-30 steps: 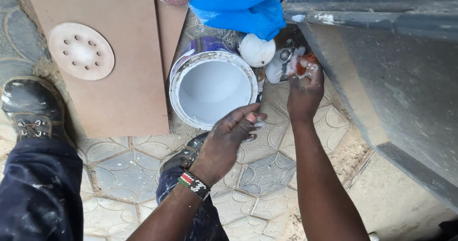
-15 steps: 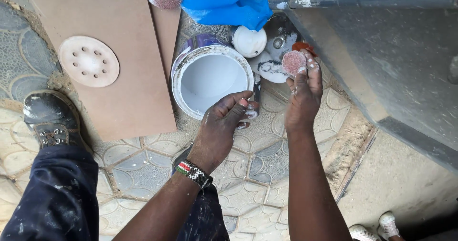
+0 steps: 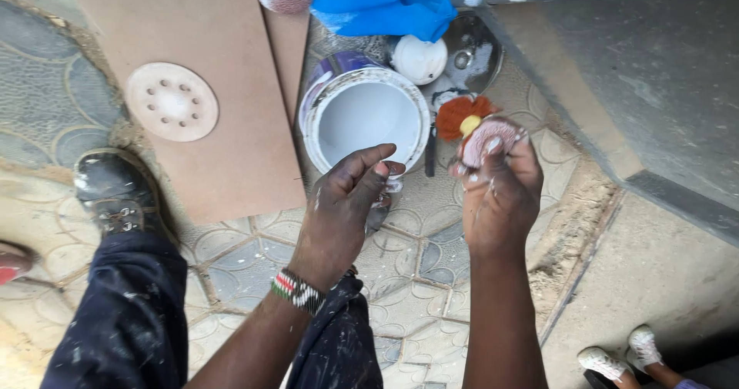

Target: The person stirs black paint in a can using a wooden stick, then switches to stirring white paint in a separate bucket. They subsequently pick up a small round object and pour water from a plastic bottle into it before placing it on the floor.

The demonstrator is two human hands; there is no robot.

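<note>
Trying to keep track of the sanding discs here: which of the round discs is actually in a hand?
The small pinkish disc, pinched in the right hand. The larger pale disc with holes lies untouched on the brown board, left of the white bucket.

The bucket (image 3: 368, 119) stands on the floor (image 3: 416, 281), right of the board (image 3: 208, 73). A disc (image 3: 172, 102) lies on the board. Both hands (image 3: 342, 204) are before the bucket.

Ground of patterned paving blocks (image 3: 416, 273) with circular motifs, sand in the joints, under even daylight. A brown board (image 3: 200, 58) lay flat at upper left. A dark grey metal panel (image 3: 639, 73) ran diagonally at right, with a plain concrete strip (image 3: 654, 281) beside it.
</note>
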